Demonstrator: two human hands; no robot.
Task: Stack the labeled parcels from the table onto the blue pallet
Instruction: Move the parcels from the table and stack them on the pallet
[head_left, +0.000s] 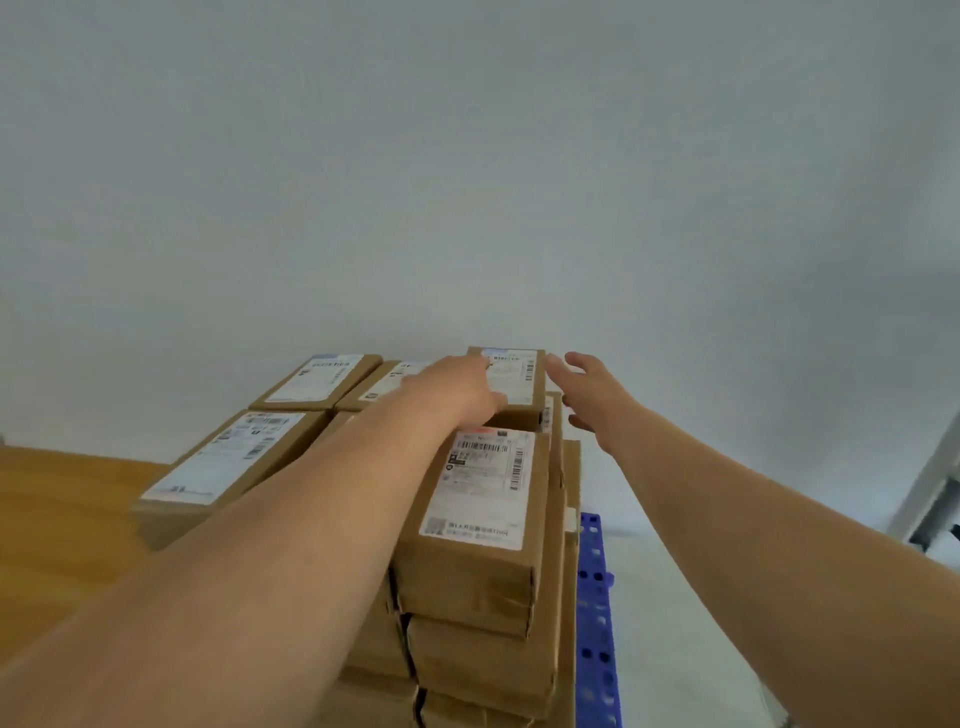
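Fingers of the left hand (457, 387) lie flat and straight on top of the far parcel (514, 382), with the thumb against its near-left edge; the hand presses on the parcel rather than curling round it. Right hand (587, 395) is spread, fingers relaxed and apart, just beside the parcel's right side; contact with the cardboard cannot be confirmed, and it holds nothing.

Far parcel: brown cardboard, white shipping label up, sitting highest on the stack at the back right, between the two hands.

Near parcel (483, 514): same type, label up with barcodes, on top of the front right column, directly under the left forearm's right edge. More brown parcels sit layered beneath it.

Left of the arms, three more labelled parcels top the stack: one front left (228, 457), two at the back (322, 382) (387, 384).

Blue pallet (597, 623): perforated plastic edge visible at the right of the stack, below it.

Wooden surface (57, 519) at far left. Pale wall (467, 182) behind.
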